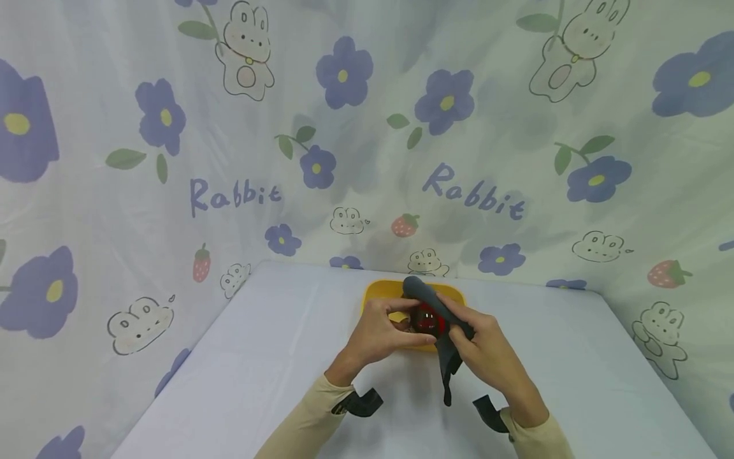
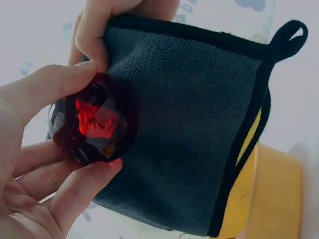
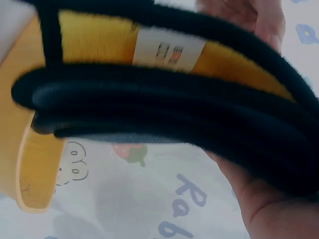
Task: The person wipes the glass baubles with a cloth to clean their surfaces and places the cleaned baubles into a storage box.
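Observation:
My left hand [image 1: 375, 331] grips a dark red, glassy ball [image 2: 97, 122] between thumb and fingers. Seen from the left wrist, the ball is see-through with a brighter red patch inside. Beside it my right hand [image 1: 490, 350] holds a folded grey cloth [image 2: 194, 109], thumb on one side and fingers on the other. The cloth lies right against the ball and has black edging and a corner loop [image 2: 291, 40]. Its yellow inner side [image 3: 94, 42] and a white label [image 3: 169, 50] show in the right wrist view.
Below and behind the hands stands a yellow bin [image 1: 381, 288] on the white-covered table [image 1: 275, 363]. Its wall [image 2: 276, 189] is close to the cloth. A curtain [image 1: 367, 146] printed with rabbits and flowers hangs behind the table.

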Available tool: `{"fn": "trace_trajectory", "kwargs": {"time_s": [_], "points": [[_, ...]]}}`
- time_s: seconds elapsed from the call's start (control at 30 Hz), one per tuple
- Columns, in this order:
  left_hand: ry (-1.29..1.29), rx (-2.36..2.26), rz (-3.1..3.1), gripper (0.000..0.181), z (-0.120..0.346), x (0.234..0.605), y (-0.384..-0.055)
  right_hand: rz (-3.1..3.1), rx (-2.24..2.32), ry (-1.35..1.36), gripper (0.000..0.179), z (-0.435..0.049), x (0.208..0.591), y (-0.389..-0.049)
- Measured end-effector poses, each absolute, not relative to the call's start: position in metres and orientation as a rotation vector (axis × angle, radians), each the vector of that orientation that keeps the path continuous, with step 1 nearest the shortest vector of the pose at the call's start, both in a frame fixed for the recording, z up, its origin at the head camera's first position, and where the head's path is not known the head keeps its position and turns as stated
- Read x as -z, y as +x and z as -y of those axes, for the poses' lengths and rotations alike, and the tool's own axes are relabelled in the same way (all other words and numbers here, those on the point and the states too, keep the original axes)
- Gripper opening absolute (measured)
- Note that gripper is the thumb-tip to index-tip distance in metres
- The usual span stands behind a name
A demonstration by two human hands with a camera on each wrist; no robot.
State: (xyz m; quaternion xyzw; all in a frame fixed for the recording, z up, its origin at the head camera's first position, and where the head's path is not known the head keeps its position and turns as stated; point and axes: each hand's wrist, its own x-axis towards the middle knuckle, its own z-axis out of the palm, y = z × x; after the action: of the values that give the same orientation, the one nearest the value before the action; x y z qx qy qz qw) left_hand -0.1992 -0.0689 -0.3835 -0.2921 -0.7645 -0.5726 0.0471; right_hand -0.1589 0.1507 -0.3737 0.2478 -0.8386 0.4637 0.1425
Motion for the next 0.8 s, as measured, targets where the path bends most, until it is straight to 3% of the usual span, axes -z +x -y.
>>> {"fn": "trace_trajectory", "kwargs": {"time_s": [0.8], "points": [[-0.796, 1.892, 2.044, 0.053, 0.0649, 0.3845, -0.2003, 2.436, -1.637, 0.657, 0.05, -0.1502, 0.3756, -0.164]]}}
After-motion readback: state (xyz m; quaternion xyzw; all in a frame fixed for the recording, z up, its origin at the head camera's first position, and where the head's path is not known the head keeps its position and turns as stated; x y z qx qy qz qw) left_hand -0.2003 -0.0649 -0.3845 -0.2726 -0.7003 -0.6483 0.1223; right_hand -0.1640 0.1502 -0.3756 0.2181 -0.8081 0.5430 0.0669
